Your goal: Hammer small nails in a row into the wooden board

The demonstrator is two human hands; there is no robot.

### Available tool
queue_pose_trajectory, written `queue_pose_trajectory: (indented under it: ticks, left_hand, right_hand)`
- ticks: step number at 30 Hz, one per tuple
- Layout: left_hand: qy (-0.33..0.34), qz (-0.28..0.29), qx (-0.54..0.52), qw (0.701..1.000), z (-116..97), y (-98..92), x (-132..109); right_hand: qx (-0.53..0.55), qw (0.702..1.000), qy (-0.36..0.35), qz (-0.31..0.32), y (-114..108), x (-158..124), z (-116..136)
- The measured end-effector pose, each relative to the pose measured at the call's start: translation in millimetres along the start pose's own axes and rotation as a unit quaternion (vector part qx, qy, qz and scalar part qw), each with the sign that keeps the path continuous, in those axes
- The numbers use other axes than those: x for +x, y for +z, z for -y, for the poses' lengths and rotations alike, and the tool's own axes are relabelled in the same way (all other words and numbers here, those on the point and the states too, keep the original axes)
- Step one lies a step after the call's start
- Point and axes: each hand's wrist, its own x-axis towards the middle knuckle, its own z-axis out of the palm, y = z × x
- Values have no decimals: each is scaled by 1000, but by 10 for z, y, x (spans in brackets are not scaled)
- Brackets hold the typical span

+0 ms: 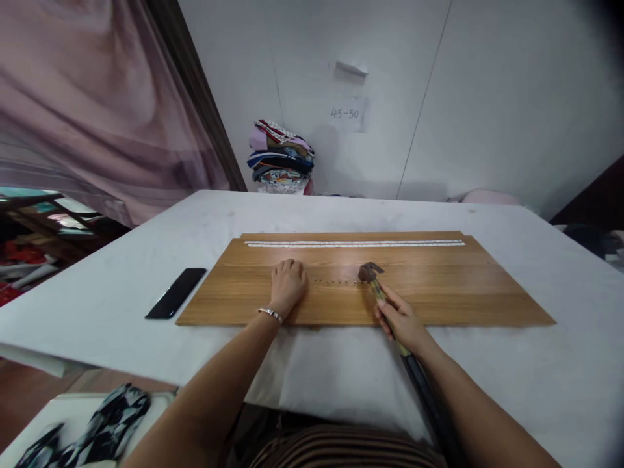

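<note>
One marking can be read: "45-50", handwritten in dark strokes on a small paper note (347, 114) that is stuck to the white wall (487, 97) behind the counter (560, 364). Fine marks are seen along the long white strip (354, 244) laid on the wooden board (439, 296) near its far edge, but they are too small to be read.

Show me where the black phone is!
In the head view the black phone lies flat on the white table, just left of the wooden board, apart from the left hand.
</note>
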Motion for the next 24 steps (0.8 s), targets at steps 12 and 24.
queue_pose_trajectory:
  ticks: [12,24]
  left_hand:
    - [-1,-5,-2,1000,18,19,0]
    - [4,-9,6,1000,16,23,6]
  right_hand:
    - [-1,1000,2,-4,6,9,-3]
    - [-3,1000,-4,8,9,6,3]
